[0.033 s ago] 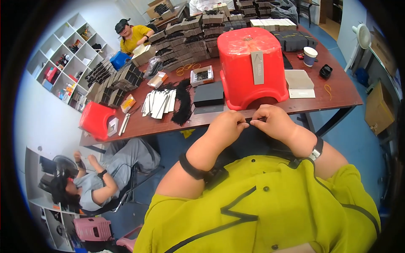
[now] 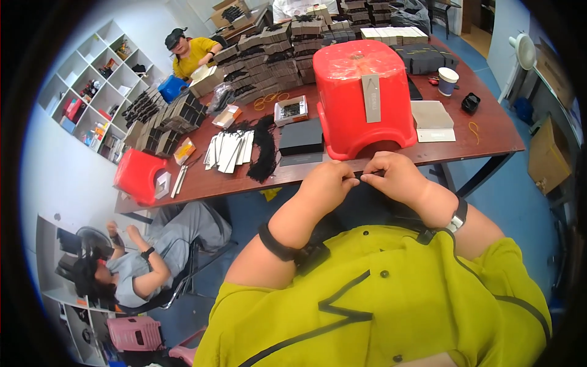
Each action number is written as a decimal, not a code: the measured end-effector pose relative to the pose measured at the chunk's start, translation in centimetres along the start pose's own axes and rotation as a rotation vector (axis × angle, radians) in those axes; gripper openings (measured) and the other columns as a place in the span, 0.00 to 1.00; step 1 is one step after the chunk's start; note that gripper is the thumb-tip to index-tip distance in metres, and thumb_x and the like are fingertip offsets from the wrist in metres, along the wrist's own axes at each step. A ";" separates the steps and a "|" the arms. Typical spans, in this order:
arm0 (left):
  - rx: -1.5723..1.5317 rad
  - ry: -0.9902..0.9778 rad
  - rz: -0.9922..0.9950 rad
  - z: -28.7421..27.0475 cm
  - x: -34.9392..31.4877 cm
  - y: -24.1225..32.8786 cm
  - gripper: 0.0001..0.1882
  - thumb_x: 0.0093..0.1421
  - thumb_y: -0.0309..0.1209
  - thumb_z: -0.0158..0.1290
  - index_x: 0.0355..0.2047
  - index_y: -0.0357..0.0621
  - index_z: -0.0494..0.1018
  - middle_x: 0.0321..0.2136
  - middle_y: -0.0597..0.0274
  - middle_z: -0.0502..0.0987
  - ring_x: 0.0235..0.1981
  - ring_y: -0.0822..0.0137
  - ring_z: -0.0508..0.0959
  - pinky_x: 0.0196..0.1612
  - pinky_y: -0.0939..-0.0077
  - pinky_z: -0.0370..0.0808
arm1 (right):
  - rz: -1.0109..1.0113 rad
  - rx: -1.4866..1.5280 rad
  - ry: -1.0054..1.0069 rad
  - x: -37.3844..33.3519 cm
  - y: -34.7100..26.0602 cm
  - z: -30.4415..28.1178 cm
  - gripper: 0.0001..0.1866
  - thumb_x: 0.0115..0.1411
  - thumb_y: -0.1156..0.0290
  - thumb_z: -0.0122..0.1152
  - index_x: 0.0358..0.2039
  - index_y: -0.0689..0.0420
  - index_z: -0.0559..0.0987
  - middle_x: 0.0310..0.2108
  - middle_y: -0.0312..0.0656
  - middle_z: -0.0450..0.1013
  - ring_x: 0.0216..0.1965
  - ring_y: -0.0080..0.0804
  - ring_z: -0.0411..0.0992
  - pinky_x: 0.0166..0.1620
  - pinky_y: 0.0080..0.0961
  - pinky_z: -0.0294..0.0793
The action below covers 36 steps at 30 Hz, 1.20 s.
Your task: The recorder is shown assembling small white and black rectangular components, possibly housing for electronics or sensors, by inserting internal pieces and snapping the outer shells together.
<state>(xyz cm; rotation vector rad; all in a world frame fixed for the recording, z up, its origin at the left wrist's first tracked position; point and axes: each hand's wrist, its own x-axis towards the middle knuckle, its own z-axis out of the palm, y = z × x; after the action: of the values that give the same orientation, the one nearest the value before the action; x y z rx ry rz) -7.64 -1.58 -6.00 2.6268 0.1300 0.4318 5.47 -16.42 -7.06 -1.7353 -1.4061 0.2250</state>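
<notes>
My left hand [image 2: 331, 183] and my right hand [image 2: 394, 174] meet at the table's front edge, thumbs and fingers pinched together. A small dark bit shows between the fingertips, too little to name. Just beyond them, a red plastic stool [image 2: 361, 73] stands on the table. A long grey tag [image 2: 371, 99] hangs against its side. To the left lie a bundle of black cords [image 2: 263, 150], a fan of white tag strips [image 2: 227, 150] and a dark stack of cards [image 2: 301, 137]. An opened grey box [image 2: 433, 116] lies right of the stool.
Tall stacks of bundled tags [image 2: 269, 55] fill the back of the brown table [image 2: 489, 137]. A paper cup [image 2: 448, 81] stands at the right. Another red stool [image 2: 139, 174] is at the left end. One co-worker [image 2: 153, 263] sits at left, another [image 2: 194, 54] behind the stacks.
</notes>
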 end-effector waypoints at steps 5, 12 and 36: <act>-0.033 -0.017 -0.040 -0.1 -0.1 -0.2 0.08 0.49 0.30 0.58 0.26 0.39 0.75 0.24 0.52 0.75 0.29 0.52 0.75 0.33 0.64 0.71 | -0.107 0.006 0.009 0.0 0.2 0.2 0.05 0.49 0.73 0.61 0.26 0.59 0.79 0.24 0.43 0.71 0.29 0.40 0.71 0.34 0.29 0.70; -0.059 -0.017 -0.097 -0.6 -0.2 0.4 0.09 0.48 0.30 0.60 0.26 0.38 0.75 0.22 0.52 0.75 0.26 0.56 0.75 0.30 0.68 0.71 | -0.037 -0.013 0.026 0.1 -0.1 0.2 0.07 0.49 0.68 0.60 0.27 0.57 0.79 0.25 0.43 0.72 0.30 0.41 0.72 0.34 0.30 0.71; -1.580 0.386 -0.329 5.4 0.3 0.8 0.04 0.59 0.27 0.53 0.34 0.43 0.75 0.30 0.68 0.75 0.26 0.77 0.71 0.30 0.84 0.69 | 0.246 1.279 0.040 -0.3 0.5 3.3 0.13 0.64 0.68 0.49 0.41 0.64 0.76 0.37 0.35 0.70 0.37 0.21 0.68 0.41 0.16 0.64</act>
<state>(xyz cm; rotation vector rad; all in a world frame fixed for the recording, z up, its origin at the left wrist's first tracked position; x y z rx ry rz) -5.60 -4.60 -10.08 0.9428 0.2147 0.5679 3.69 -15.02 -9.57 -0.7892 -0.6693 0.9681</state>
